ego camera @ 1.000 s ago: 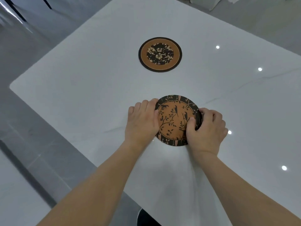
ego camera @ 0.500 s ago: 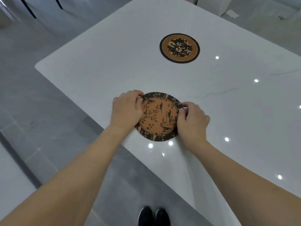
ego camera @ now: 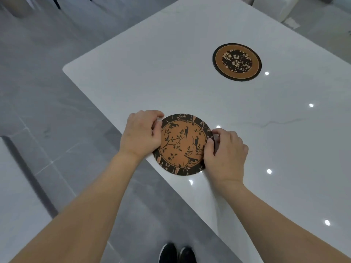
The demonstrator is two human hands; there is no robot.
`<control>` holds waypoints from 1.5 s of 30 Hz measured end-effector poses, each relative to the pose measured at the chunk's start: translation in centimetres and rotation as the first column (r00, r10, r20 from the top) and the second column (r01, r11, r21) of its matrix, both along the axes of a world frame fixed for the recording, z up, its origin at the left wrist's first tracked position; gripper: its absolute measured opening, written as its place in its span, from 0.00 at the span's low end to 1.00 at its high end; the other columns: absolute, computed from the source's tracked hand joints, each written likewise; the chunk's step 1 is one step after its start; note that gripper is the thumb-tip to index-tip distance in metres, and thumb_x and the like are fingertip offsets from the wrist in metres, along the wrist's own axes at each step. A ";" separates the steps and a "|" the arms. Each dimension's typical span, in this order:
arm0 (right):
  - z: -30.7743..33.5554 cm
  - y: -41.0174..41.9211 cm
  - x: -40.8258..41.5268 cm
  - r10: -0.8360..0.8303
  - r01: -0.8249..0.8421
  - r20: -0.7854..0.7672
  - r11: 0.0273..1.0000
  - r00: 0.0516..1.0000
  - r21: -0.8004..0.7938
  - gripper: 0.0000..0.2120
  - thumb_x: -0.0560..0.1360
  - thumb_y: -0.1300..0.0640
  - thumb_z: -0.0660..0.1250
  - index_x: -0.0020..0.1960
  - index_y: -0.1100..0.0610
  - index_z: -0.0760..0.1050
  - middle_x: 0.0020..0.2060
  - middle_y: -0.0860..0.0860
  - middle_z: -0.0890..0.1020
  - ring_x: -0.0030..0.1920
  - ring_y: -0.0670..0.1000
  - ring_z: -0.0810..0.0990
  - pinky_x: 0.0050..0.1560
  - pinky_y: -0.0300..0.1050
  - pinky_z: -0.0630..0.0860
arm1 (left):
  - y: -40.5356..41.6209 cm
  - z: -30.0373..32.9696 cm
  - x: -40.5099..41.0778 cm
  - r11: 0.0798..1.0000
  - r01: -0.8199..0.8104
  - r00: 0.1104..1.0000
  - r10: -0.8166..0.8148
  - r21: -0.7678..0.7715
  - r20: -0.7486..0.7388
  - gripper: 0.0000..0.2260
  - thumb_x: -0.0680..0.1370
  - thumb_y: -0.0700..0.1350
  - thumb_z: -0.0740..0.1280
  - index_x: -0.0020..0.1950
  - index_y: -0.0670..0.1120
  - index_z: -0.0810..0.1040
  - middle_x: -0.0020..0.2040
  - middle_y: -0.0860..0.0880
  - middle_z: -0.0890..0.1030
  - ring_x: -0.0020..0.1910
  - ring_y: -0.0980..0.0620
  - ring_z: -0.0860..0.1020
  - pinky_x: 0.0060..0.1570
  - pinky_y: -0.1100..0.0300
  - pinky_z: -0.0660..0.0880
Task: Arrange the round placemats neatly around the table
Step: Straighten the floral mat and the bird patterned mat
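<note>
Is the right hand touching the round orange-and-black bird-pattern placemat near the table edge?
Touching. The head view shows the right hand with its thumb on top of the bird-pattern placemat and fingers curled around its right rim.

Bare forearms, black shoes (ego camera: pixel 177 253)

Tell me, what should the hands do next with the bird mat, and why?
Probably slide the bird placemat a little farther onto the white table. The left hand and right hand each pinch one side of it, and it lies right at the table's near edge, seemingly overhanging slightly. The flower placemat lies flat, well in from any edge.
</note>
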State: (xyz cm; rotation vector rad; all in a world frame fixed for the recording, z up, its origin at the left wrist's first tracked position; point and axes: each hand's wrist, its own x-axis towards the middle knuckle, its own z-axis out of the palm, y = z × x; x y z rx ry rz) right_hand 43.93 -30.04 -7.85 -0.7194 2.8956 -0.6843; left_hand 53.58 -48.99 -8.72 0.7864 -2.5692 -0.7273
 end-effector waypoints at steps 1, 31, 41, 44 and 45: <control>0.0 0.0 0.0 0.005 -0.005 0.003 1.000 1.000 0.010 0.11 0.76 0.52 0.58 0.56 0.50 0.73 0.48 0.47 0.75 0.49 0.50 0.71 0.54 0.45 0.62 | 0.0 0.0 0.0 1.000 0.001 1.000 -0.001 -0.005 0.003 0.09 0.76 0.42 0.64 0.55 0.46 0.79 0.43 0.50 0.82 0.42 0.49 0.77 0.54 0.54 0.68; -0.2 0.2 -0.1 0.151 -0.152 0.016 0.987 0.988 0.050 0.14 0.74 0.48 0.59 0.57 0.50 0.73 0.47 0.46 0.77 0.48 0.49 0.73 0.52 0.43 0.62 | -0.3 0.0 0.4 0.991 -0.005 0.996 0.017 -0.133 0.087 0.12 0.74 0.39 0.60 0.55 0.47 0.78 0.44 0.51 0.79 0.47 0.47 0.71 0.52 0.56 0.60; -0.1 0.2 -0.1 0.159 -0.159 -0.001 0.987 0.987 0.037 0.15 0.75 0.47 0.58 0.58 0.49 0.74 0.45 0.46 0.76 0.47 0.50 0.73 0.51 0.44 0.63 | -0.5 0.7 0.5 0.997 -0.046 0.998 0.043 0.068 0.037 0.17 0.76 0.38 0.62 0.65 0.47 0.71 0.41 0.54 0.74 0.47 0.51 0.69 0.58 0.55 0.61; -0.3 0.2 -0.1 0.157 -0.156 -0.028 0.987 0.987 0.040 0.14 0.75 0.46 0.59 0.58 0.48 0.75 0.43 0.46 0.76 0.46 0.51 0.73 0.50 0.45 0.63 | -1.7 0.9 0.4 0.991 -0.042 0.998 0.037 0.126 0.041 0.15 0.78 0.41 0.62 0.65 0.50 0.71 0.40 0.53 0.75 0.46 0.53 0.70 0.58 0.57 0.59; -0.3 0.2 -0.1 0.158 -0.156 -0.038 0.987 0.987 0.043 0.14 0.75 0.46 0.60 0.58 0.47 0.75 0.43 0.46 0.75 0.46 0.51 0.72 0.50 0.45 0.62 | -2.0 1.0 0.4 0.993 -0.037 0.998 0.031 0.114 0.053 0.14 0.78 0.42 0.62 0.64 0.50 0.72 0.40 0.53 0.75 0.46 0.53 0.70 0.58 0.57 0.59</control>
